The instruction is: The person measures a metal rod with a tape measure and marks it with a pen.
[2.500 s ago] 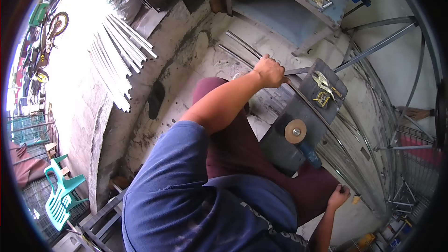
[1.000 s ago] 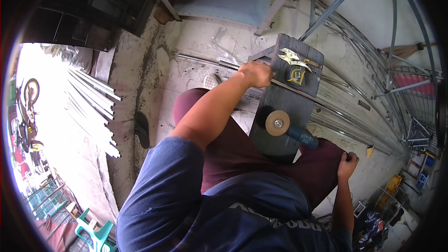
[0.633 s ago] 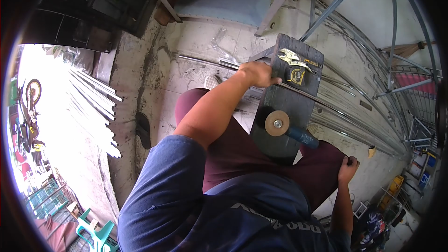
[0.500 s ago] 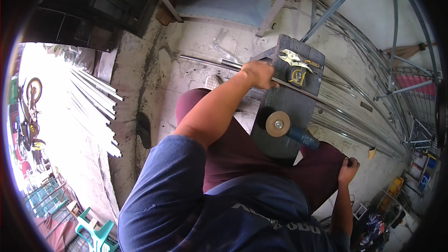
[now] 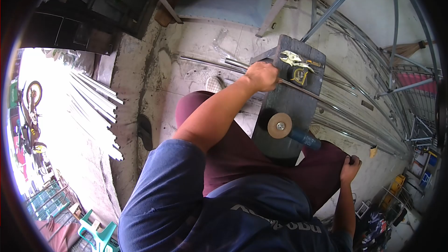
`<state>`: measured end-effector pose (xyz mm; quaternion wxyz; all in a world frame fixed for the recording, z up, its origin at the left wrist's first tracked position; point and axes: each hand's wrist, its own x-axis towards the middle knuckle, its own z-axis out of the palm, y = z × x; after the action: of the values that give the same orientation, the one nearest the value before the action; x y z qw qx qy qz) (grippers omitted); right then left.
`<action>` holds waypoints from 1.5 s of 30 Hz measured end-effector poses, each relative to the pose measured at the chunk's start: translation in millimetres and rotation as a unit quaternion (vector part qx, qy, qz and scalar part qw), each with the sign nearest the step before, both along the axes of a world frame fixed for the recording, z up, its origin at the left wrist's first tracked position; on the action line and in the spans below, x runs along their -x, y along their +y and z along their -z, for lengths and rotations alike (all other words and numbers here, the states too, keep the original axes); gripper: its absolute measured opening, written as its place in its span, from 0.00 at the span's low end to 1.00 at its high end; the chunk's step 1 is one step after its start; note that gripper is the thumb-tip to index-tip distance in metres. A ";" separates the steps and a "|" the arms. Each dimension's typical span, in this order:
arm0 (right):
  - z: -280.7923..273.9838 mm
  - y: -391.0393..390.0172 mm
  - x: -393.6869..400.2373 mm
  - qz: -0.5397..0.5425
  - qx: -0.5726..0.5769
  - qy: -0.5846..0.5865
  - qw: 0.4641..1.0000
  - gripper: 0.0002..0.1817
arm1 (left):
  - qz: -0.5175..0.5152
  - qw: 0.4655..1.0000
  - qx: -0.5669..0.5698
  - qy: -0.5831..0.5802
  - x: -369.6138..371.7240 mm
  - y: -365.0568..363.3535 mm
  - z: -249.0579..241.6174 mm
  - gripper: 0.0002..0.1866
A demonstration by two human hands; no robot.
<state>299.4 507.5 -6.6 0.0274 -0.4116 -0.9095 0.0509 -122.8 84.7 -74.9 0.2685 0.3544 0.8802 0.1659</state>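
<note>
My left hand (image 5: 263,76) is closed round a thin shiny metal tube (image 5: 303,90), which lies across a dark wooden bench (image 5: 284,105). Just beyond this hand on the bench are locking pliers (image 5: 291,58) and a black-and-yellow tape measure (image 5: 299,76). Nearer my body sits a blue angle grinder (image 5: 304,138) with a tan disc (image 5: 279,125) facing up. My right hand (image 5: 350,168) rests at my right knee with its fingers curled; a small dark area shows between them, and I cannot make out what it is.
More metal tubes (image 5: 354,119) run along the floor at the right, by a grey metal frame (image 5: 343,2). A low table (image 5: 224,9) stands ahead. White tubes (image 5: 93,95) lie at the left, near a dark slipper (image 5: 144,132). A broom (image 5: 408,50) is at the far right.
My left hand has turned slightly on the tube, and its knuckles now face up more. My right hand keeps its place at the knee. The whole view has shifted a little.
</note>
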 end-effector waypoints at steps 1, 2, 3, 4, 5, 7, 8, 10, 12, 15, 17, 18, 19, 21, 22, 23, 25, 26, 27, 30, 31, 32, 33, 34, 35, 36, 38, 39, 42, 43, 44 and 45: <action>0.1 -0.3 0.6 -0.002 0.001 0.002 1.000 0.21 | 0.006 1.000 0.012 -0.015 0.8 0.5 -3.2 0.26; 0.3 0.5 0.1 -0.003 0.001 0.003 1.000 0.21 | -0.004 1.000 0.007 -0.015 0.7 0.2 -2.3 0.26; 0.9 1.9 0.2 -0.009 0.000 0.003 1.000 0.21 | -0.014 1.000 0.001 -0.016 -0.4 -0.6 -1.2 0.26; 2.1 3.4 0.3 -0.012 -0.003 0.002 1.000 0.21 | -0.022 1.000 -0.006 -0.018 -2.1 -0.3 -0.7 0.26; 3.8 5.9 -3.4 -0.011 -0.008 0.001 1.000 0.21 | -0.017 0.999 -0.004 -0.030 -2.3 -2.0 1.0 0.27; 4.4 4.4 -5.0 -0.009 -0.016 0.011 1.000 0.21 | 0.014 0.999 -0.010 -0.051 -1.1 -4.0 7.3 0.28; 5.7 3.6 -5.6 -0.015 -0.020 0.022 0.999 0.21 | 0.020 0.999 -0.010 -0.040 -2.5 -4.1 17.4 0.29; 9.8 4.2 -8.4 -0.010 -0.027 0.041 0.999 0.22 | 0.034 0.996 0.044 -0.069 -2.4 1.3 10.1 0.35; 6.1 -4.3 -4.1 0.007 -0.026 0.059 0.998 0.23 | 0.041 0.997 0.062 -0.004 -8.6 3.7 -11.4 0.43; -0.5 -13.8 -1.5 0.023 -0.022 0.061 0.998 0.26 | 0.060 0.995 0.073 0.038 -10.8 10.7 -7.7 0.40; -5.0 -19.9 -0.2 0.051 -0.012 0.049 0.997 0.28 | 0.064 0.989 0.117 0.065 -19.2 17.4 -21.6 0.34; -17.3 -25.2 2.6 0.067 0.018 0.035 0.997 0.28 | 0.073 0.987 0.102 0.098 -23.7 16.5 -28.3 0.33; -28.0 -31.1 7.3 0.078 0.053 0.026 0.995 0.29 | 0.056 0.987 0.088 0.126 -29.5 15.1 -39.8 0.31; -27.9 -34.3 0.7 0.057 0.048 0.049 0.996 0.30 | 0.039 0.978 0.057 0.198 -48.3 11.4 -71.4 0.29; -30.0 -38.3 -1.6 0.058 0.062 0.077 0.993 0.32 | 0.036 0.968 0.036 0.246 -59.9 6.8 -85.3 0.26; -33.7 -43.6 -1.3 0.058 0.077 0.103 0.990 0.34 | 0.036 0.961 0.014 0.274 -73.6 3.2 -108.4 0.24; -32.1 -53.4 -2.9 0.065 0.064 0.173 0.981 0.38 | 0.061 0.928 -0.010 0.366 -106.5 -14.2 -149.6 0.23; -24.8 -55.5 -3.6 0.044 0.002 0.218 0.975 0.39 | 0.060 0.919 -0.002 0.390 -121.3 -25.6 -165.0 0.21; -22.5 -55.0 -4.6 0.019 -0.062 0.261 0.963 0.40 | 0.060 0.907 -0.008 0.418 -139.8 -37.8 -180.9 0.20; -35.7 -53.3 -6.9 -0.085 -0.142 0.299 0.940 0.44 | 0.032 0.896 0.007 0.443 -193.7 -83.0 -221.9 0.16; -36.6 -50.8 -7.2 -0.124 -0.172 0.312 0.926 0.44 | 0.024 0.895 -0.022 0.445 -204.2 -104.9 -223.5 0.16; -31.3 -44.1 -6.5 -0.150 -0.174 0.310 0.923 0.45 | 0.026 0.895 -0.056 0.441 -213.2 -127.1 -228.8 0.17; -30.9 -37.5 -5.2 -0.168 -0.189 0.290 0.923 0.41 | 0.023 0.895 -0.084 0.438 -220.8 -149.4 -235.0 0.18; -49.9 -36.2 -10.3 -0.183 -0.162 0.279 0.929 0.35 | 0.030 0.885 -0.099 0.454 -223.6 -173.1 -238.8 0.20; -50.8 -27.1 -15.9 -0.216 -0.179 0.305 0.910 0.28 | 0.030 0.875 -0.106 0.471 -228.5 -201.4 -241.8 0.21; -55.3 -16.9 -22.7 -0.265 -0.167 0.316 0.896 0.25 | 0.001 0.861 -0.113 0.496 -235.6 -216.8 -248.0 0.24; -64.2 5.1 -38.8 -0.348 -0.165 0.253 0.887 0.19 | -0.078 0.836 -0.056 0.540 -246.3 -260.3 -245.9 0.26; -68.7 12.3 -44.4 -0.334 -0.153 0.235 0.900 0.16 | -0.124 0.830 -0.043 0.541 -246.6 -275.8 -245.4 0.26; -76.1 12.8 -49.7 -0.177 -0.037 0.088 0.980 0.25 | -0.161 0.818 -0.009 0.552 -245.9 -300.2 -249.1 0.21; -78.5 5.8 -45.0 -0.195 -0.058 0.050 0.978 0.27 | -0.177 0.819 -0.008 0.546 -244.9 -298.5 -247.0 0.21; -91.9 -8.9 -36.7 -0.183 -0.029 0.018 0.983 0.27 | -0.185 0.828 -0.016 0.528 -248.0 -286.1 -253.0 0.20; -100.5 -33.8 -26.0 -0.165 -0.002 -0.015 0.986 0.28 | -0.190 0.838 -0.027 0.511 -252.0 -269.2 -255.8 0.19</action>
<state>325.4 473.6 93.9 0.0055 -0.2562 -0.9655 0.0464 129.3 -184.5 180.9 -0.2659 0.2214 0.9377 0.0325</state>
